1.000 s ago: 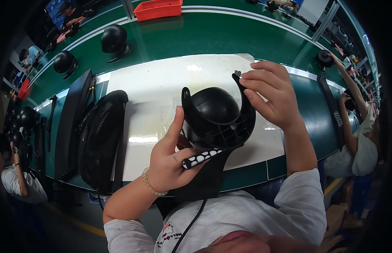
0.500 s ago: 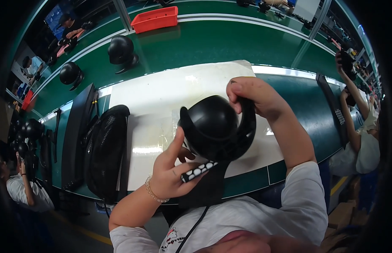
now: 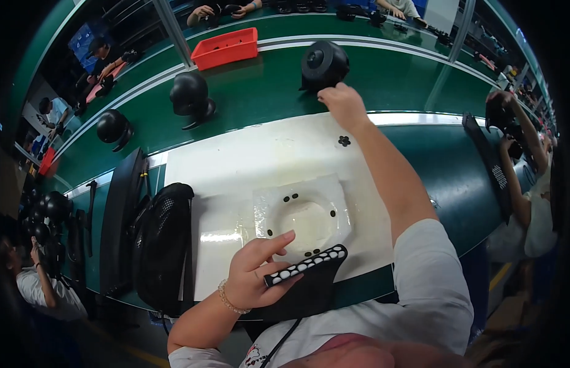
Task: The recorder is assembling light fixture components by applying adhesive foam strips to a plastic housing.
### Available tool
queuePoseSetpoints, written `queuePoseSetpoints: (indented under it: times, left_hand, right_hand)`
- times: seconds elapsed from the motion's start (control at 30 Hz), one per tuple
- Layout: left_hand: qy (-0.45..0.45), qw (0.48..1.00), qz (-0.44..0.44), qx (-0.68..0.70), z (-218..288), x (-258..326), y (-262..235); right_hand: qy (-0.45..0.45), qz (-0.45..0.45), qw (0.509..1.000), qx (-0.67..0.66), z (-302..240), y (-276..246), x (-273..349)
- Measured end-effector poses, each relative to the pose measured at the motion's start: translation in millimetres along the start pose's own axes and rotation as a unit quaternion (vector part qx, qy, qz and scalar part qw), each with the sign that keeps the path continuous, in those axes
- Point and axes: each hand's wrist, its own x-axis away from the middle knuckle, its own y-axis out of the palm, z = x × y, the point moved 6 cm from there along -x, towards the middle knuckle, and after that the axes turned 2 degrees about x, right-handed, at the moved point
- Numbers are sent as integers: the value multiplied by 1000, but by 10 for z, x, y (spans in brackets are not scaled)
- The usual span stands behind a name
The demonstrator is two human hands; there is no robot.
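Observation:
My left hand [image 3: 257, 273] is closed around a black strip with white round dots [image 3: 306, 265], its index finger stretched out above it. Beyond the white work sheet, my bent right hand [image 3: 343, 104] is at the lower edge of a black ball-shaped housing [image 3: 325, 64], which stands on the green surface. The right fingertips are pinched together; contact with the housing is hard to make out. In front of me lies a white square holder [image 3: 343, 230] with a round hollow and several black oval pads around it. A small black flower-shaped piece [image 3: 344, 141] lies farther up.
Two similar black housings [image 3: 190, 95] [image 3: 113, 127] stand at the far left. A red bin [image 3: 225, 50] sits beyond them. Left of the white sheet [image 3: 214, 165] are a black mesh bag [image 3: 165, 245] and a long black panel [image 3: 122, 214]. Another dotted strip [image 3: 487, 156] lies right. People work nearby.
My right hand has carried the black housing away from me to the green surface. My left hand no longer touches the housing and keeps the dotted strip. The white holder and flower-shaped piece are now uncovered.

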Motion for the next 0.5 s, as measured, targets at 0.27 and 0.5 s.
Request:
queuePoseSetpoints:
  times: [0.27, 0.5]
  left_hand:
    - [-52, 998, 1, 44, -135, -6, 32]
    - [-112, 990, -24, 88, -219, 5, 33]
  right_hand:
    - [312, -238, 918, -59, 781, 416, 379]
    - [326, -230, 917, -26, 691, 299, 415]
